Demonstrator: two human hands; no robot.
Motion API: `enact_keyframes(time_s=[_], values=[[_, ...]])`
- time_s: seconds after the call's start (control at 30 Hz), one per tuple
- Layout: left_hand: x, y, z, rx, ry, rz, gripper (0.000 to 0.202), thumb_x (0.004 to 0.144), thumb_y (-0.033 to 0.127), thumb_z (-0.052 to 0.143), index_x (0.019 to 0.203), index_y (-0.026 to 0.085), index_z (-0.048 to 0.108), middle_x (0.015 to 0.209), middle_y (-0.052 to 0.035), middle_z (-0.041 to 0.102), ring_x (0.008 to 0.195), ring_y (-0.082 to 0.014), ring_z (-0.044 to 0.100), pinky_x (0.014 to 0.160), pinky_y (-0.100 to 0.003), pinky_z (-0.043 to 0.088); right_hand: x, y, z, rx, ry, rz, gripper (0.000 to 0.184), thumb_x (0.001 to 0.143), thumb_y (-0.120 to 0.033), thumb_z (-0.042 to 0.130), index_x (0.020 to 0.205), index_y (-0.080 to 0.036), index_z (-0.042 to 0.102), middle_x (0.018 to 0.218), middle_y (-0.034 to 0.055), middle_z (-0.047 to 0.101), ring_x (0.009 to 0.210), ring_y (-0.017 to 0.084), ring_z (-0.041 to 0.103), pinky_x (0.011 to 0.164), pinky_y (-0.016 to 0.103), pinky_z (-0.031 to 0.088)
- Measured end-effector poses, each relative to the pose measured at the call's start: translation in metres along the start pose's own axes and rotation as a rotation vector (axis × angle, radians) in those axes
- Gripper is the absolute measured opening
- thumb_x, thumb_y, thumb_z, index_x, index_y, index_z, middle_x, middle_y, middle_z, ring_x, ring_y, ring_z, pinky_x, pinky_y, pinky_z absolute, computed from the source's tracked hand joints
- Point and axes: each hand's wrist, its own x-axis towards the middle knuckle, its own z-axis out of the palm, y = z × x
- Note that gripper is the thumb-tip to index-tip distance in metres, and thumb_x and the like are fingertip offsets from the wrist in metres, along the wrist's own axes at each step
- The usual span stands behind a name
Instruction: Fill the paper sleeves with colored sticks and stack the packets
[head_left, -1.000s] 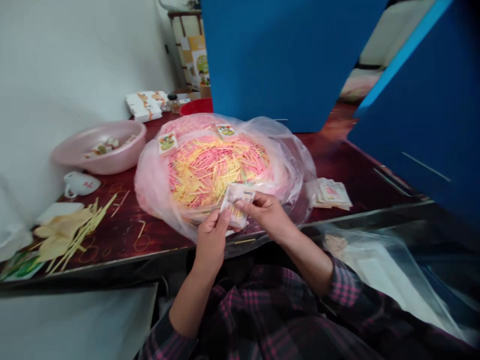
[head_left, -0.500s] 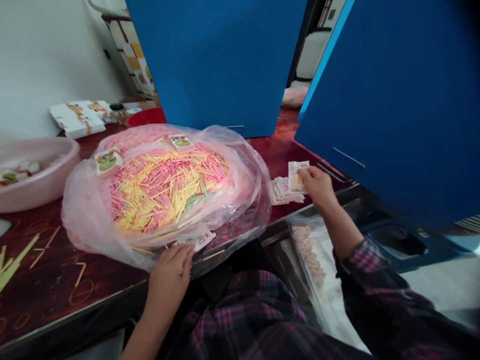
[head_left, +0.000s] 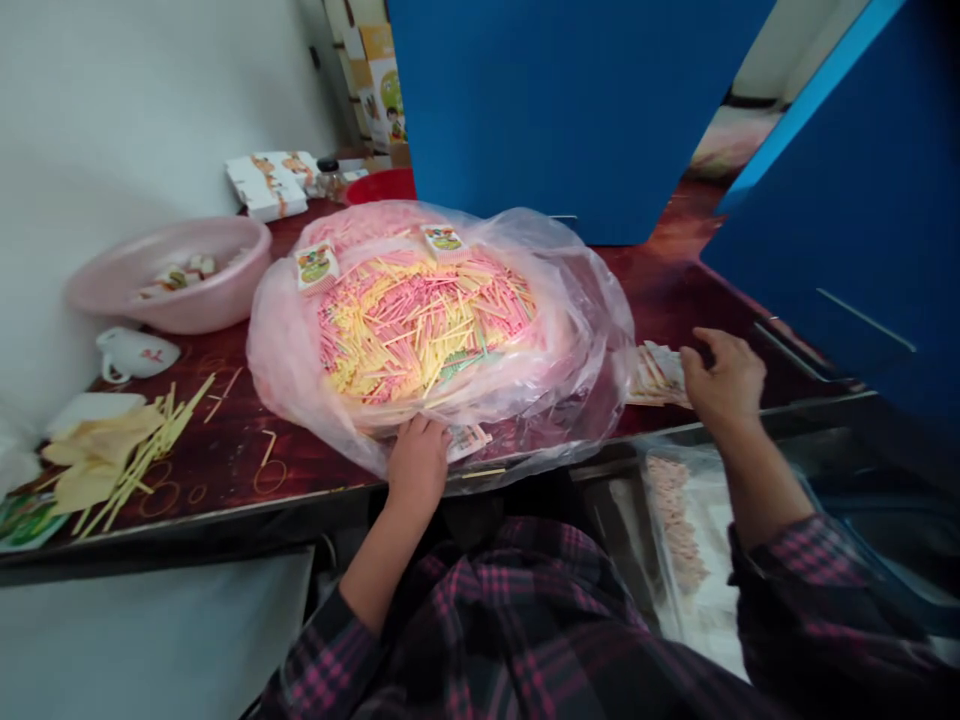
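In front of me a large translucent pink plastic bag [head_left: 289, 370] lies spread open, full of thin pink, yellow and green sticks [head_left: 420, 325]. My left hand [head_left: 418, 460] rests at its near edge, fingers curled over the left end of a small printed packet [head_left: 469, 441]; the fingertips are partly hidden. To the right of the bag, several similar packets lie in an overlapping pile [head_left: 654, 376]. Just beside that pile is my right hand [head_left: 726, 380], thumb and fingers apart, holding nothing. Two printed cards or small boxes [head_left: 316, 266] sit on the bag's far side.
A pink basin [head_left: 217, 300] with small items and a white mug [head_left: 139, 354] stand at left, near loose yellow strips [head_left: 161, 440]. White boxes [head_left: 266, 185] and a red bowl [head_left: 382, 186] are behind. Blue panels [head_left: 555, 110] border the table. Below right is a lined tray [head_left: 709, 570].
My right hand has let go of a packet at the pile and moved off to its right. My left hand stays by its packet. The view has swung left.
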Motion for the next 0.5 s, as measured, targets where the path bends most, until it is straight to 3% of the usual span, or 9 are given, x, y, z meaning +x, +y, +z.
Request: enact_keyframes(time_s=[0.1,0.2,0.37,0.43,0.5], values=[[-0.004,-0.004,0.007,-0.006,0.076,0.020,0.019,0.095,0.016,0.054,0.088,0.020,0.072,0.091,-0.0076,0.069,0.092,-0.0265,0.061,0.087,-0.040,0.051,-0.013,-0.030,-0.020,0.221,0.100,-0.081,0.035,0.090,-0.034,0.052,0.107,-0.015,0.076,0.110,0.0176,0.076,0.105,0.028,0.069,0.098,0.044,0.050],[-0.013,-0.004,0.005,-0.021,0.191,0.143,0.023,0.097,0.016,0.054,0.082,0.020,0.071,0.082,-0.0059,0.068,0.082,-0.0238,0.060,0.080,-0.037,0.049,-0.041,-0.081,-0.037,0.478,0.032,-0.086,0.028,0.094,-0.039,0.057,0.104,-0.021,0.077,0.101,0.0091,0.078,0.094,0.022,0.073,0.090,0.038,0.055],[-0.027,0.015,-0.020,-0.044,0.469,0.379,0.012,0.095,0.015,0.061,0.090,0.017,0.071,0.082,-0.0057,0.071,0.080,-0.0210,0.061,0.075,-0.035,0.045,-0.086,-0.161,-0.039,0.757,-0.632,-0.253,0.032,0.094,-0.048,0.062,0.093,-0.020,0.078,0.085,0.0056,0.078,0.080,0.021,0.072,0.072,0.030,0.054],[-0.028,0.025,-0.031,-0.052,0.516,0.414,0.010,0.094,0.013,0.062,0.093,0.017,0.071,0.083,-0.0054,0.071,0.081,-0.0207,0.062,0.077,-0.035,0.046,-0.094,-0.182,-0.033,0.778,-0.785,-0.286,0.038,0.094,-0.052,0.061,0.090,-0.019,0.078,0.082,0.0048,0.076,0.076,0.020,0.070,0.068,0.029,0.051],[-0.028,0.033,-0.039,-0.076,0.532,0.421,0.011,0.094,0.012,0.062,0.094,0.019,0.071,0.086,-0.0052,0.072,0.087,-0.0210,0.064,0.083,-0.036,0.048,-0.097,-0.197,-0.027,0.828,-0.844,-0.258,0.042,0.093,-0.055,0.061,0.084,-0.017,0.077,0.074,0.0032,0.073,0.069,0.017,0.066,0.063,0.027,0.048]])
